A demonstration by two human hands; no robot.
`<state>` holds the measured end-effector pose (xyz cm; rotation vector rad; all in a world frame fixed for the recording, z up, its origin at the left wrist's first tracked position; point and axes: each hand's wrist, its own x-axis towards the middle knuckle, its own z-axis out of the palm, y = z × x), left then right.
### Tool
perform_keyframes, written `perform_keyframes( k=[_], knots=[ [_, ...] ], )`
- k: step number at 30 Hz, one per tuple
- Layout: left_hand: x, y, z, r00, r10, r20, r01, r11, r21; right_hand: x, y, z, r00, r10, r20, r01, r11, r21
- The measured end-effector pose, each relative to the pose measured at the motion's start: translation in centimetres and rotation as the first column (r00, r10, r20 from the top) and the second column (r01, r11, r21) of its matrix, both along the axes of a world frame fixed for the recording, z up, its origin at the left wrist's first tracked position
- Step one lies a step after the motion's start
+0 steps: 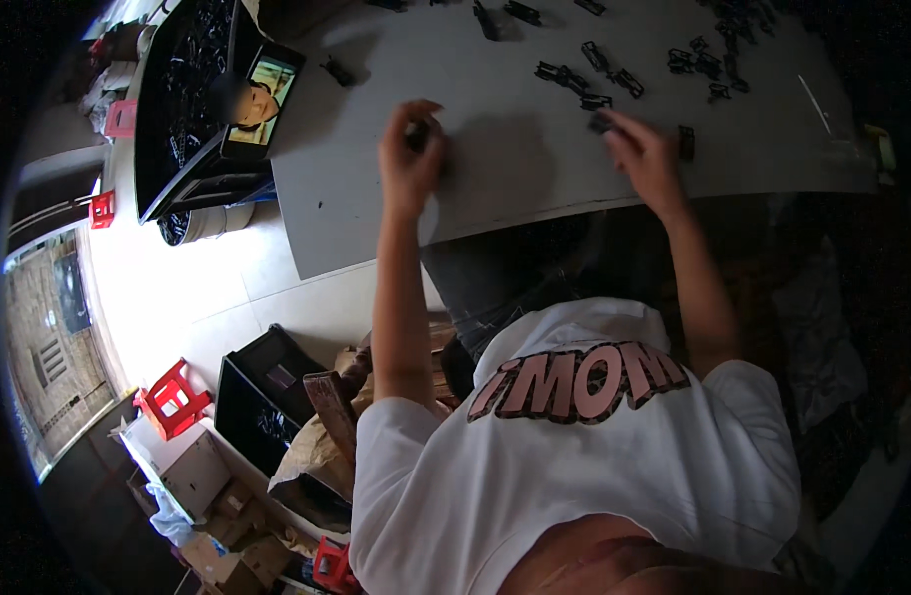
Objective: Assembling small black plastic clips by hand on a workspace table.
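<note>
on grey table (515,169), hands (412,159) (642,154) gripping black clips (602,123)

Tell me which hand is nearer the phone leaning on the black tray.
Left. The left hand is just right of the phone; the right hand is farther right across the table.

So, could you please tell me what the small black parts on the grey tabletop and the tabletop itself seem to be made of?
The small black parts look like moulded plastic: uniformly black, thin open frames, with little shine. Metal cannot be ruled out at this size. The grey tabletop looks like a smooth matt board, perhaps laminate or painted sheet: flat, even grey, with soft shadows under the left hand and right hand.
</note>
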<state>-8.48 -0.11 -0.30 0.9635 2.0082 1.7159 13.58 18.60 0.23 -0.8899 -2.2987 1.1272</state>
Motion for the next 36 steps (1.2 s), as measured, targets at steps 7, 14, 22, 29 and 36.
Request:
perform_keyframes(
  k=[7,14,22,29,36],
  knots=[
    [-7.8,2.3,1.5,0.713,0.145,-0.686,-0.540,0.738,-0.404,-4.9,-1.4,0.5,0.927,0.329,0.177,-0.315,0.943,-0.106],
    [-10.6,1.8,1.2,0.719,0.151,-0.678,-0.596,0.636,-0.490,-11.6,3.8,1.4,0.955,0.210,0.207,-0.274,0.891,0.362],
    [-10.5,1.7,1.2,0.780,0.179,-0.599,-0.580,0.563,-0.588,-17.8,8.7,-2.4,0.961,0.095,0.259,-0.249,0.704,0.665],
    [-9.9,-0.6,0.5,0.789,0.236,-0.567,-0.525,0.739,-0.423,-8.3,1.9,0.7,0.984,0.167,-0.061,-0.160,0.982,0.101],
    [-4.1,-1.5,-0.6,0.971,0.180,-0.158,-0.202,0.970,-0.132,-2.5,0.7,-2.8,0.998,-0.056,0.029,0.059,0.995,-0.077]
  ],
)
